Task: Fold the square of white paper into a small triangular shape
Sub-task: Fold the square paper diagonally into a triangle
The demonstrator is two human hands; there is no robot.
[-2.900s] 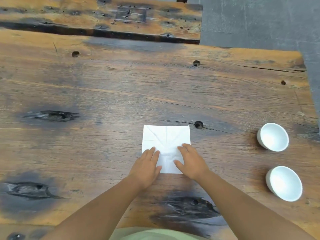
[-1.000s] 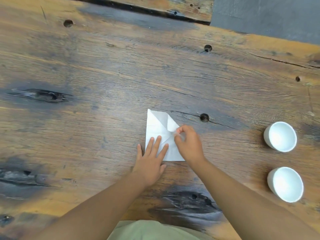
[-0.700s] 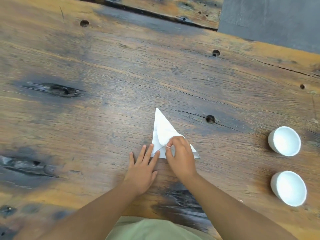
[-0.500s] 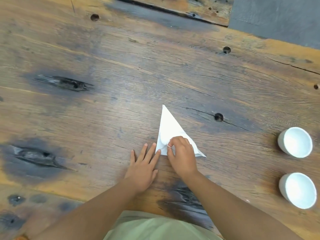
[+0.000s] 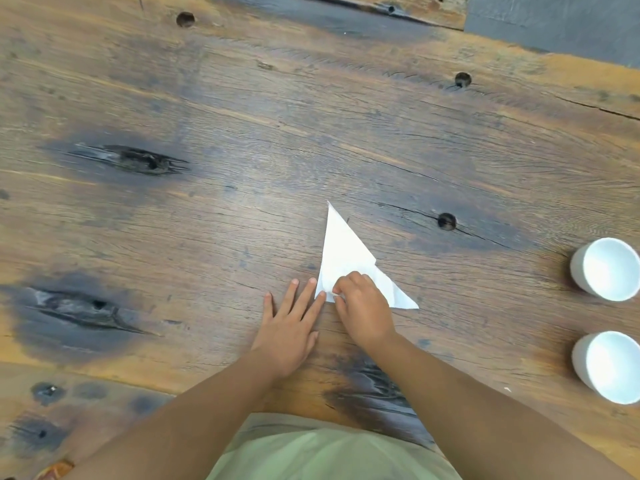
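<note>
The white paper [image 5: 341, 249] lies on the wooden table [image 5: 242, 202] folded into a triangle, its long point aimed away from me and another tip off to the right. My right hand [image 5: 362, 304] rests on the near left corner with fingers curled, thumb and forefinger pinching the paper's edge there. My left hand [image 5: 289, 325] lies flat on the table with fingers spread, its fingertips touching the paper's left corner. The near part of the triangle is hidden under my right hand.
Two small white bowls stand at the right edge, one [image 5: 606, 270] farther, one [image 5: 609, 367] nearer. Dark knots and round holes [image 5: 446, 221] mark the wood. The table's far edge meets a grey floor [image 5: 554, 19] at top right.
The flat square became a triangle: my right hand carried the far right corner over to the near left corner. My left hand slid off to the left. The camera view shifted.
</note>
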